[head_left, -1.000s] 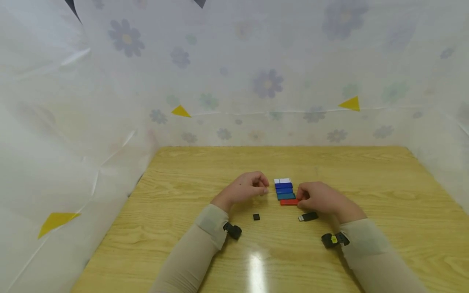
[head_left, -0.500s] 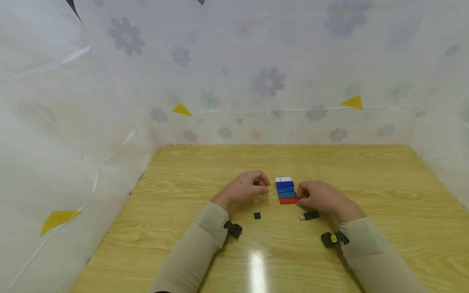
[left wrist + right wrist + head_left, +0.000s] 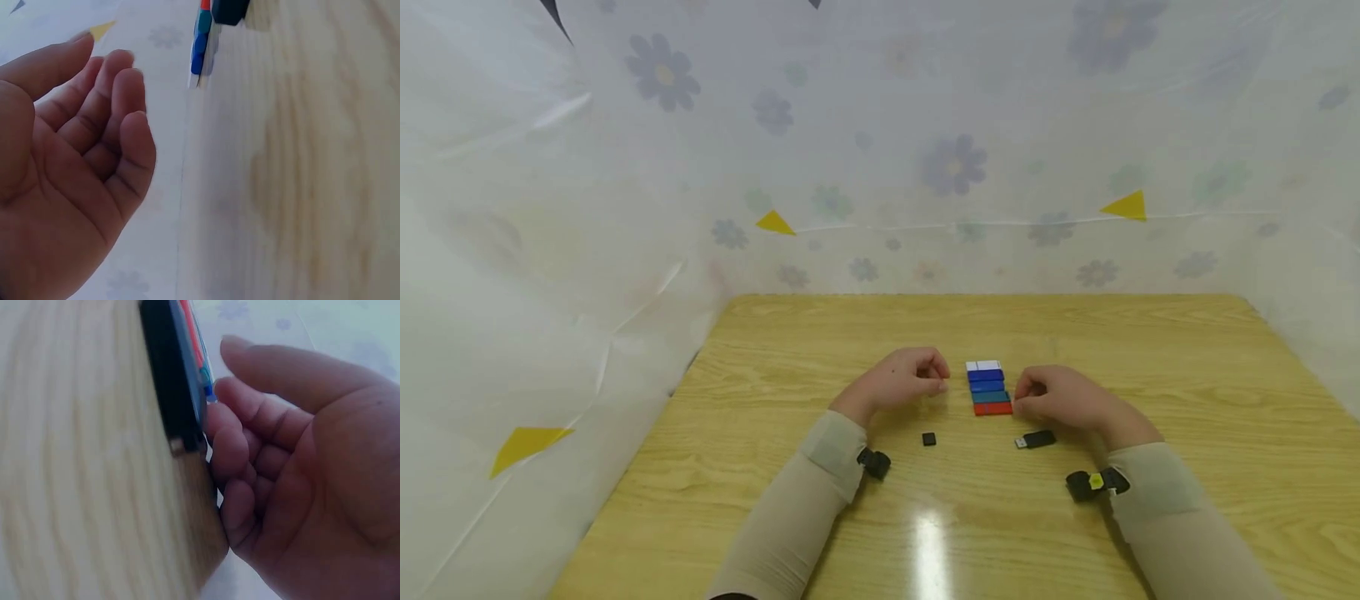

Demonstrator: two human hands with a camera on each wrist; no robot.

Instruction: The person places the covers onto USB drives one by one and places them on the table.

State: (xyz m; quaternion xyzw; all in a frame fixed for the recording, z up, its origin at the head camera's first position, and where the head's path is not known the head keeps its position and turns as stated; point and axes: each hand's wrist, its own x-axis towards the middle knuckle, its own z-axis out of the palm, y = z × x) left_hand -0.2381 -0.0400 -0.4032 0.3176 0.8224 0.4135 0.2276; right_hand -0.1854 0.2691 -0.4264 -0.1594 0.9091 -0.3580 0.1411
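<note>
Laid side by side in a column on the table are several stick-shaped pieces that look like USB flash drives: a white one [image 3: 983, 366], a dark blue one [image 3: 985, 376], a blue one [image 3: 987, 387], a teal one [image 3: 991, 397] and a red one [image 3: 992, 409]. My left hand [image 3: 898, 382] hovers left of the column, fingers loosely curved, holding nothing. To the column's right, my right hand [image 3: 1063, 398] has its fingertips close to the red drive's end, thumb apart from the index finger in the right wrist view. Nearer me lies a black USB flash drive [image 3: 1036, 439], metal plug pointing left.
A small black square piece [image 3: 929, 439] sits on the wooden table [image 3: 760, 517], in front of my left hand. Translucent flowered sheeting [image 3: 880, 167] hangs behind and at the sides, with yellow triangles on it. Black straps with small devices circle both wrists.
The red drive has shifted a little left, into line with the others. My right hand has let go of it and drawn slightly right. My left hand stays almost still.
</note>
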